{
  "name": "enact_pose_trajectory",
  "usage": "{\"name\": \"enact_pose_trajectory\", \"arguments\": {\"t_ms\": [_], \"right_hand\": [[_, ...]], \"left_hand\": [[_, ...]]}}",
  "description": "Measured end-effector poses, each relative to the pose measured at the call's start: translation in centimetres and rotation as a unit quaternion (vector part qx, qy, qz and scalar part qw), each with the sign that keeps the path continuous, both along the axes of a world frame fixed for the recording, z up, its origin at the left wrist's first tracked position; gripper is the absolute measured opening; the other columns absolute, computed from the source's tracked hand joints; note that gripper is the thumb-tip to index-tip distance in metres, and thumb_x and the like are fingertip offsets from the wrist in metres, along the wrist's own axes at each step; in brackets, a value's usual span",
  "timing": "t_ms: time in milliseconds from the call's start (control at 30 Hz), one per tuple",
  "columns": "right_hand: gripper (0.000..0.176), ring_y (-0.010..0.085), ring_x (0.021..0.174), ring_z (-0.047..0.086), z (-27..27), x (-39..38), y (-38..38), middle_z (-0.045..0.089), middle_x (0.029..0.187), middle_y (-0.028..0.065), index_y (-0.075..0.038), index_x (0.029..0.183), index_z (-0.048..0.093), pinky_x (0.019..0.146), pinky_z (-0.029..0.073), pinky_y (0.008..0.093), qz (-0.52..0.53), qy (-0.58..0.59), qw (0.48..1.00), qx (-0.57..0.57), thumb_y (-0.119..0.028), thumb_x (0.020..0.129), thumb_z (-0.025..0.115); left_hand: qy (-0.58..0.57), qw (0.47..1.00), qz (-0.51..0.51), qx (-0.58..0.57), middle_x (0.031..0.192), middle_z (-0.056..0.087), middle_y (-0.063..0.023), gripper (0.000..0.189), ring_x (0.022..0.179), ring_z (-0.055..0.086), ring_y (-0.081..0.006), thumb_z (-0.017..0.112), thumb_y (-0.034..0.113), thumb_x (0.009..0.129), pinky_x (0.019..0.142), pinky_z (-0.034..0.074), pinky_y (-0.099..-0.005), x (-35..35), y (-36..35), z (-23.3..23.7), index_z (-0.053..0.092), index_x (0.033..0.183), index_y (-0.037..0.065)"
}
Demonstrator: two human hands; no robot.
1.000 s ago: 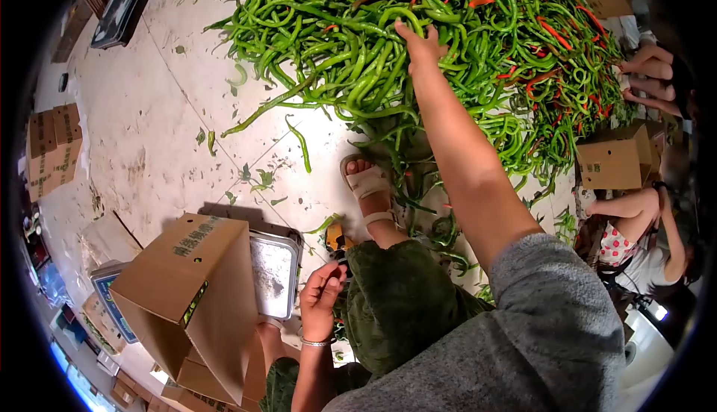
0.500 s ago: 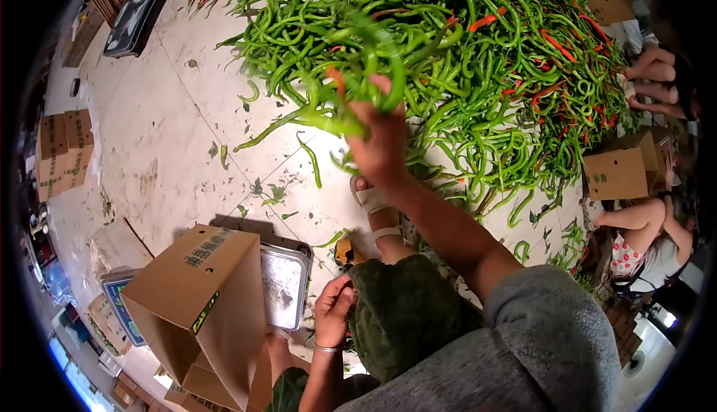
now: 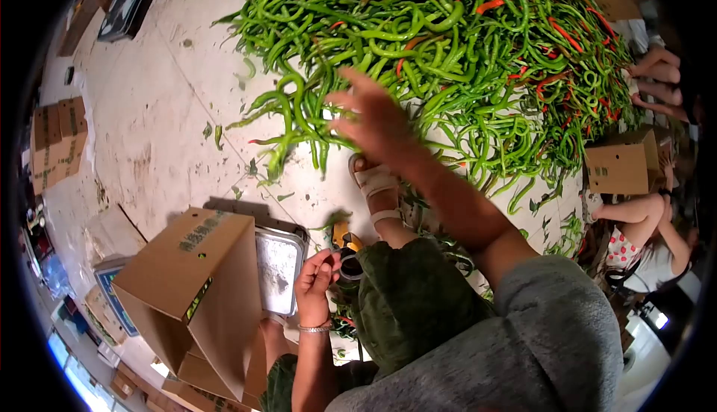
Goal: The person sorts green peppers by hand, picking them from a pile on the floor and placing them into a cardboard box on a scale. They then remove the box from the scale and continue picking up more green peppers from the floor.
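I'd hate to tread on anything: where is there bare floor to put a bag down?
The pale tiles between the pepper pile and the flattened cartons are mostly bare, with only scraps. It is crowded around the sandalled foot, the open box and the tray.

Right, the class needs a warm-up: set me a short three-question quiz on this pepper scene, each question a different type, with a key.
1. True or false: the cardboard box sits on top of the pepper pile.
2. Most peppers in the pile are: A red, B green, C yellow.
3. Which hand wears the bracelet?
Key: 1 false, it is beside the metal tray, away from the pile. 2 B. 3 the left hand, curled low by the tray; the right hand is up at a bunch of green peppers.
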State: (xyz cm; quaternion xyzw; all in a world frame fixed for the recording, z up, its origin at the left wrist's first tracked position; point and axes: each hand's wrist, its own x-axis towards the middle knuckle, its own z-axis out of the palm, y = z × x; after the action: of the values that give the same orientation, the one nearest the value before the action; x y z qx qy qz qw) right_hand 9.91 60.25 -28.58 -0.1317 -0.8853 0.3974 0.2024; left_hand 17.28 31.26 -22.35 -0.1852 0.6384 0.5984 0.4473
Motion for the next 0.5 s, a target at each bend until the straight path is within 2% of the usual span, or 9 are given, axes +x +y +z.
{"name": "enact_pose_trajectory", "arguments": {"t_ms": [33, 67, 100, 167, 233, 300, 367, 467, 500], "right_hand": [[0.03, 0.0364, 0.103, 0.053, -0.2, 0.7, 1.7, 0.054, 0.116, 0.0194, -0.01, 0.094, 0.065, 0.088, 0.043, 0.0407, -0.043, -0.015, 0.999, 0.016, -0.013, 0.065, 0.073], [0.026, 0.0348, 0.099, 0.055, -1.1, 1.5, 3.8, 0.057, 0.108, 0.0191, -0.009, 0.092, 0.064, 0.085, 0.044, 0.0395, -0.078, 0.051, 0.993, 0.067, -0.006, 0.067, 0.07], [0.021, 0.033, 0.096, 0.056, -1.6, 1.5, 5.4, 0.06, 0.101, 0.0163, -0.007, 0.092, 0.064, 0.082, 0.045, 0.0371, -0.098, 0.085, 0.988, 0.089, -0.007, 0.071, 0.066], [0.018, 0.0312, 0.093, 0.058, -0.5, 1.5, 7.9, 0.061, 0.099, 0.0141, -0.006, 0.092, 0.064, 0.081, 0.046, 0.0351, -0.143, 0.023, 0.983, 0.112, -0.012, 0.075, 0.063], [0.018, 0.0293, 0.091, 0.059, 0.4, 0.7, 7.6, 0.062, 0.097, 0.0121, -0.005, 0.092, 0.063, 0.081, 0.046, 0.0346, -0.133, -0.027, 0.99, 0.029, -0.016, 0.077, 0.061], [0.017, 0.0293, 0.084, 0.059, -0.6, -0.1, 6.0, 0.062, 0.094, 0.0123, -0.004, 0.087, 0.062, 0.075, 0.046, 0.0345, -0.046, -0.054, 0.997, -0.031, -0.017, 0.077, 0.061], [0.016, 0.0291, 0.083, 0.059, -2.3, -0.5, 3.2, 0.062, 0.089, 0.0123, -0.005, 0.085, 0.062, 0.074, 0.047, 0.0349, 0.064, -0.137, 0.98, -0.126, -0.019, 0.076, 0.061], [0.015, 0.0284, 0.082, 0.059, -8.3, 2.7, -0.5, 0.06, 0.085, 0.0117, -0.008, 0.086, 0.06, 0.072, 0.048, 0.0369, 0.065, -0.224, 0.958, 0.167, -0.018, 0.075, 0.062], [0.016, 0.0286, 0.081, 0.059, -10.2, 3.6, -1.0, 0.059, 0.084, 0.0114, -0.009, 0.088, 0.06, 0.071, 0.048, 0.0381, 0.049, -0.225, 0.953, 0.195, -0.018, 0.074, 0.062]], "left_hand": [[-0.005, 1.0, -0.004, -0.029, 0.105, 0.062, -0.0082, 0.027, 0.092, 0.059, -0.0135, 0.051, 0.012, 0.091, 0.076, 0.044, -0.0228, 0.0, 0.0, -0.1, 0.054, 0.116, 0.0], [0.0, 1.0, -0.003, -0.015, 0.104, 0.063, -0.0076, 0.027, 0.092, 0.059, -0.0138, 0.052, 0.015, 0.091, 0.077, 0.045, -0.0246, 0.1, 0.0, -0.5, 0.054, 0.115, 0.002], [0.005, 1.0, -0.002, -0.006, 0.103, 0.063, -0.0069, 0.027, 0.092, 0.058, -0.014, 0.052, 0.017, 0.091, 0.078, 0.045, -0.0265, 0.1, -0.4, -0.9, 0.055, 0.114, 0.004], [-0.007, 1.0, 0.016, -0.007, 0.103, 0.063, -0.0075, 0.026, 0.092, 0.059, -0.0136, 0.051, 0.015, 0.091, 0.077, 0.045, -0.0253, 0.1, -0.4, -1.6, 0.055, 0.114, 0.003], [-0.012, 1.0, 0.016, -0.006, 0.102, 0.064, -0.0068, 0.026, 0.089, 0.06, -0.0117, 0.051, 0.014, 0.091, 0.076, 0.046, -0.0232, -0.2, -0.2, -2.3, 0.055, 0.114, 0.002], [-0.019, 1.0, 0.018, -0.003, 0.101, 0.064, -0.006, 0.026, 0.088, 0.06, -0.0109, 0.05, 0.014, 0.092, 0.075, 0.046, -0.0231, -0.2, -0.1, -3.2, 0.055, 0.114, 0.003], [-0.032, 0.999, 0.015, -0.006, 0.101, 0.064, -0.0027, 0.027, 0.092, 0.058, -0.0088, 0.053, 0.014, 0.09, 0.074, 0.043, -0.0202, -0.6, -0.1, -4.0, 0.056, 0.115, 0.004], [-0.024, 1.0, 0.011, -0.001, 0.099, 0.063, -0.0008, 0.026, 0.087, 0.057, -0.0062, 0.052, 0.013, 0.091, 0.073, 0.042, -0.0187, -1.5, 0.3, -4.8, 0.056, 0.114, 0.004], [-0.021, 1.0, 0.014, 0.004, 0.097, 0.062, 0.0, 0.025, 0.085, 0.056, -0.0058, 0.052, 0.012, 0.09, 0.071, 0.042, -0.0183, -2.0, 0.6, -4.7, 0.057, 0.113, 0.002]]}}
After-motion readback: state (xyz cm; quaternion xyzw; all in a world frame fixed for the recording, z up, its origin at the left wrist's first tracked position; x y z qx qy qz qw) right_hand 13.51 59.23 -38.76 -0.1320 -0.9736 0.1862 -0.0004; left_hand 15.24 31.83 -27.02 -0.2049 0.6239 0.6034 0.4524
